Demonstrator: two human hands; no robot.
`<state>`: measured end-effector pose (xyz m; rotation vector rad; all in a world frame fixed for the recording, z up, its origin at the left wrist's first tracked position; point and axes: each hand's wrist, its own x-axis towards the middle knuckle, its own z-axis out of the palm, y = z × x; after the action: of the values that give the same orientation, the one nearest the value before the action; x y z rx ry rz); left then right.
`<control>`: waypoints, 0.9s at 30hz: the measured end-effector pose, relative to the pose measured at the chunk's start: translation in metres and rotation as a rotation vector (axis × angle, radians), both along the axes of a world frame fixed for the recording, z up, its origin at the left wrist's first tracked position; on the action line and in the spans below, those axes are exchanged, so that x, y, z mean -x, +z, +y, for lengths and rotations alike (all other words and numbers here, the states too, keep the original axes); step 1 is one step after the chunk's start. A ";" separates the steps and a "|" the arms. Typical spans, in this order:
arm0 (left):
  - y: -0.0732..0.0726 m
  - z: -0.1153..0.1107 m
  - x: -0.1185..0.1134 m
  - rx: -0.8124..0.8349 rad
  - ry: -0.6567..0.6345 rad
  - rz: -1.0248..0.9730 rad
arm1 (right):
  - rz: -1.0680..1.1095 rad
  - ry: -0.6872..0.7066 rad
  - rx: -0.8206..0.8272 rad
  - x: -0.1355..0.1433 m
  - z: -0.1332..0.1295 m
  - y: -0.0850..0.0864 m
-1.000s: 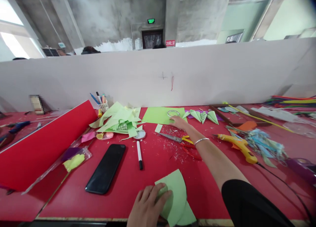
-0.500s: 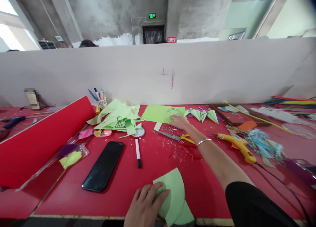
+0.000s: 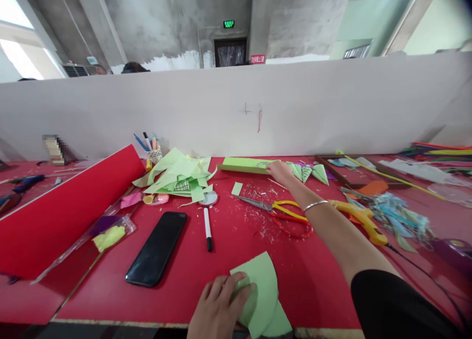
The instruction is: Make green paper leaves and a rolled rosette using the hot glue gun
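My left hand point(image 3: 221, 304) holds cut light-green paper pieces point(image 3: 261, 290) at the table's front edge, thumb and fingers closed on them. Farther back, my right hand point(image 3: 279, 173) grips the right end of a green paper sheet point(image 3: 243, 165), whose front edge is lifted. A ring lies on that sheet, partly hidden. Small green cones point(image 3: 320, 174) stand just right of my right hand. Scissors point(image 3: 275, 209) with yellow and red handles lie below it, beside a small green paper scrap point(image 3: 237, 188).
Green paper scraps point(image 3: 177, 177), a black phone point(image 3: 157, 249), a marker point(image 3: 207, 231) and a red board point(image 3: 70, 206) are on the left. A yellow glue gun point(image 3: 363, 218), ribbons point(image 3: 400, 216) and a shallow tray point(image 3: 391, 181) are on the right.
The front edge of the green sheet has come up in my right hand, which has shifted slightly right. My left hand still keeps the cut pieces.
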<state>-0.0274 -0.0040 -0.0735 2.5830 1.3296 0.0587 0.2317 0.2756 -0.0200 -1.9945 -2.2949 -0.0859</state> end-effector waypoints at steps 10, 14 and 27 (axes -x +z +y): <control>-0.007 -0.001 0.003 -0.107 -0.040 -0.009 | 0.053 0.031 -0.052 0.005 0.003 -0.009; -0.010 -0.001 0.003 -0.109 -0.021 0.004 | 0.097 0.048 -0.062 0.002 0.006 -0.010; -0.007 -0.002 0.003 -0.093 0.001 0.028 | 0.314 0.247 -0.048 0.001 0.017 -0.023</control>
<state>-0.0300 -0.0063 -0.0810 2.6695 1.3688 0.0868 0.2309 0.2924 -0.0432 -1.5561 -2.2830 0.1763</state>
